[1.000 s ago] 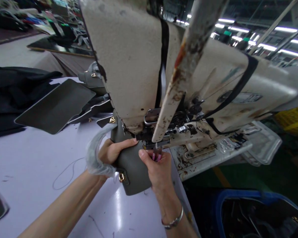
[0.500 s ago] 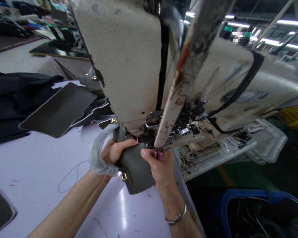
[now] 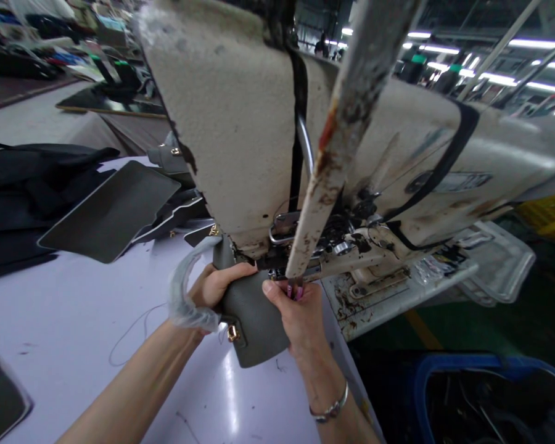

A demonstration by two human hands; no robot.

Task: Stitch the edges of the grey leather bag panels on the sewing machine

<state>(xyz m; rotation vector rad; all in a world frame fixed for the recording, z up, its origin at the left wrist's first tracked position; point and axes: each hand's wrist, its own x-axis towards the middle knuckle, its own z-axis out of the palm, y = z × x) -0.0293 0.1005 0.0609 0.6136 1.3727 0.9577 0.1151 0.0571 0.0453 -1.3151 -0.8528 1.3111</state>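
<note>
A dark grey-green leather bag panel (image 3: 258, 327) lies under the working end of a worn cream sewing machine (image 3: 226, 135). Its carrying handle (image 3: 178, 296), wrapped in clear plastic, loops around my left hand, and gold hardware (image 3: 232, 333) fixes it to the panel. My left hand (image 3: 213, 285) grips the panel's left side, thumb stretched toward the presser foot. On the right edge, my right hand (image 3: 300, 314) pinches the panel with its thumb on top. A small pink-handled tool (image 3: 295, 290) shows at my right fingers; its blades are mostly hidden by the machine's rusty bar.
Flat grey panels (image 3: 111, 213) and dark fabric (image 3: 37, 191) lie on the white table (image 3: 134, 394) at left. Another panel (image 3: 2, 394) rests near the front left. A blue bin (image 3: 419, 394) stands below right, and a clear plastic tray (image 3: 504, 265) sits beyond the machine bed.
The camera view has shifted slightly. A curved metal lever on the machine that was blurred and raised now appears lower. Both hands keep nearly the same places on the panel.
</note>
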